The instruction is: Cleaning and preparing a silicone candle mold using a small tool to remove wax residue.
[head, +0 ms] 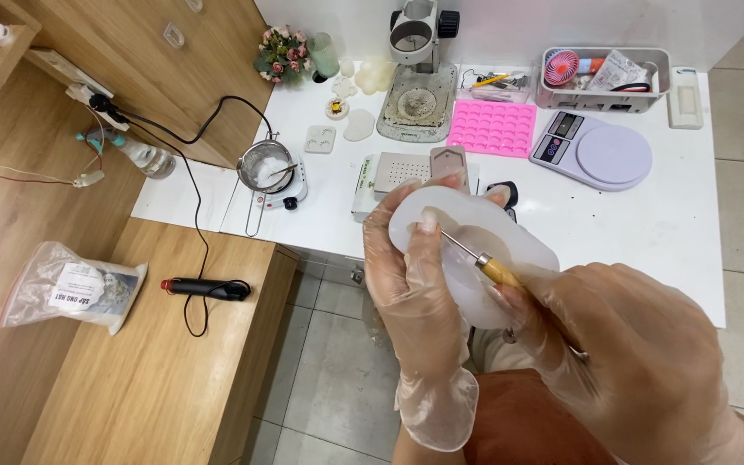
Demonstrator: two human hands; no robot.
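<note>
white mould [475, 250] gripped in left hand [411, 284], right hand [622, 353] clamped on wooden-handled pick [484, 261] touching it

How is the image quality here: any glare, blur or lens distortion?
Head view: bright, even light, soft shadows; the white table nearly washes out. The right hand is close and slightly soft; the left hand and white mould are sharper. Wide-angle bending shows at the wooden bench.

On the wooden desk at our left we see a clear plastic bag [71, 293] with a white rectangular label [77, 287]. At the far right, a crinkled silvery packet [617, 71] lies in a white basket [604, 100], and beside it the kitchen scale [594, 148] shows a small grey screen [565, 126].
</note>
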